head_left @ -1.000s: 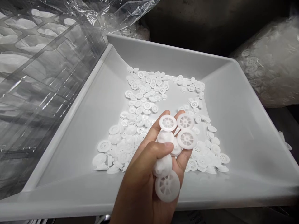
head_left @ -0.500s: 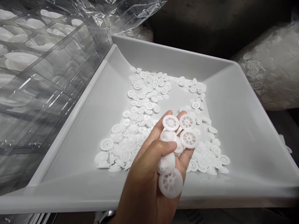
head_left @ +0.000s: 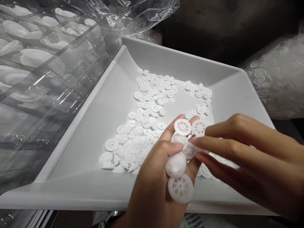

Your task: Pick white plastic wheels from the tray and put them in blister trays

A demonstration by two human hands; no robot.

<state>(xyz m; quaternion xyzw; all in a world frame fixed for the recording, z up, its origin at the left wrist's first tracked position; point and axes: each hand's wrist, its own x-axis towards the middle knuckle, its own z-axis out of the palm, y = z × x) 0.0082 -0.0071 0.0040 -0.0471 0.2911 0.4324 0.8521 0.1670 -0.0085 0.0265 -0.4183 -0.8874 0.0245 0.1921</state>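
Over the near part of a grey bin (head_left: 78, 139), my left hand (head_left: 152, 177) is palm up, its thumb pressing on several white plastic gears (head_left: 180, 188) with spoked faces. Some lie flat on the palm and fingers; one shows its pointed hub. From the right comes my right hand (head_left: 256, 161), its thumb and fingertips closed around the edge of one gear (head_left: 201, 148) at the left fingers. That gear is partly covered by the fingers. Many more loose gears (head_left: 135, 145) are scattered across the bin floor below.
Clear plastic trays (head_left: 54, 76) with white parts in their pockets stand at the left. Crumpled clear film (head_left: 142, 15) hangs behind them. A clear bag (head_left: 280, 76) full of similar gears stands at the right, past the bin's sloped wall.
My right hand has come in from the right and taken hold of a gear in my left hand. My left hand, with its gears, has shifted slightly right in view.
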